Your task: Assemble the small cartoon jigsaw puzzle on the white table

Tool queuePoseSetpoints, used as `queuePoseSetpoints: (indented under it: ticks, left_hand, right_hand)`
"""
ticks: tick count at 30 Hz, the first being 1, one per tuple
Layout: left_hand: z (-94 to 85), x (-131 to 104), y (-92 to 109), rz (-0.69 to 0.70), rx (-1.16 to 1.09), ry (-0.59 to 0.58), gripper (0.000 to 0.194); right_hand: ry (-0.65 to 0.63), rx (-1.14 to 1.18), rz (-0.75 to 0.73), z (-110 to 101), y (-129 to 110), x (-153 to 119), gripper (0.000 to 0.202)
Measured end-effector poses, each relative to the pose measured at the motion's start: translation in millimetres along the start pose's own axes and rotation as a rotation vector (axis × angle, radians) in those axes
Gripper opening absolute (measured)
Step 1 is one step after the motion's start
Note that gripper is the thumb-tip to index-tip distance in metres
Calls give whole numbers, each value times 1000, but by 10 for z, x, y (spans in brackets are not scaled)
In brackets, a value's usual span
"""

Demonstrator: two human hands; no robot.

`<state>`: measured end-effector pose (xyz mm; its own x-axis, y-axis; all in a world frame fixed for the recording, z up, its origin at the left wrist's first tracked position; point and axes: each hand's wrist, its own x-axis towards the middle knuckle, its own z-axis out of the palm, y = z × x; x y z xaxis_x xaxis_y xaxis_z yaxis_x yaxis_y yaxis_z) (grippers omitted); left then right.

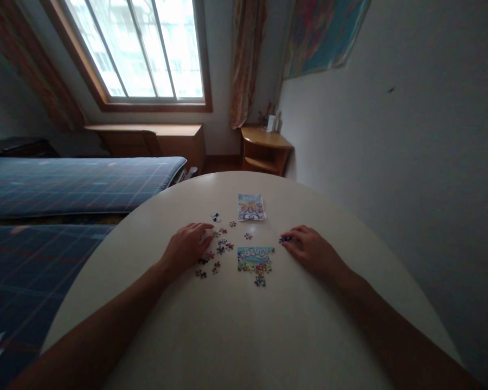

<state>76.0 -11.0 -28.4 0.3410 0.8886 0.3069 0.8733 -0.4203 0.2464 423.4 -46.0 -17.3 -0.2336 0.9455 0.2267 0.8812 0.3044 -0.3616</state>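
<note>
A partly joined jigsaw puzzle [254,259] lies flat on the table between my hands, its top rows showing blue with pale lettering. From its lower edge a joined piece [260,279] sticks out. My right hand [307,246] pinches a dark puzzle piece [284,240] between thumb and fingertips, right of the puzzle. On the left, my left hand [189,245] rests on the table, thumb and fingers apart, beside loose puzzle pieces [222,249]. Some pieces near its thumb are partly covered. One single piece [248,236] lies just above the puzzle.
A printed picture sheet [251,207] lies beyond the puzzle on the round cream table [244,336]. A bed with a blue plaid cover [77,184] stands at the left. A wooden corner shelf [267,138] is past the table, and a white wall [410,179] runs along the right.
</note>
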Motion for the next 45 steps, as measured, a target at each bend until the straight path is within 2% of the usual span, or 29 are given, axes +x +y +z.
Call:
queuePoseSetpoints:
  ticks: [7,15,24,28,32,35,40,42,45]
  left_hand:
    - [27,21,35,6,-27,-33,31]
    - [53,96,66,23,-95,-59,26]
    - [44,135,11,121,-181,-150,33]
    - [26,116,4,155,-251,-153,34]
    - [-12,89,28,169,-327,-116,28]
    - [-67,73,101,75,-470,-62,22]
    - [-191,28,361,-266,-812,-62,17]
    - [-228,-11,478,-351,-918,-48,19]
    - [-243,-88,635,-425,-1109,-44,25]
  right_hand:
    - [-17,14,-7,-8,4,9,20]
    - [-18,4,-1,-6,-8,15,20]
    - [-6,13,0,13,16,16,20]
    - [-1,15,-5,8,4,4,20]
    - [12,18,-13,2,-8,-1,19]
    - [4,22,-19,8,9,1,19]
    - [46,12,-19,17,37,12,21]
    - [121,-3,-29,-2,-37,0,21]
    - [221,36,-84,-33,-303,-66,17]
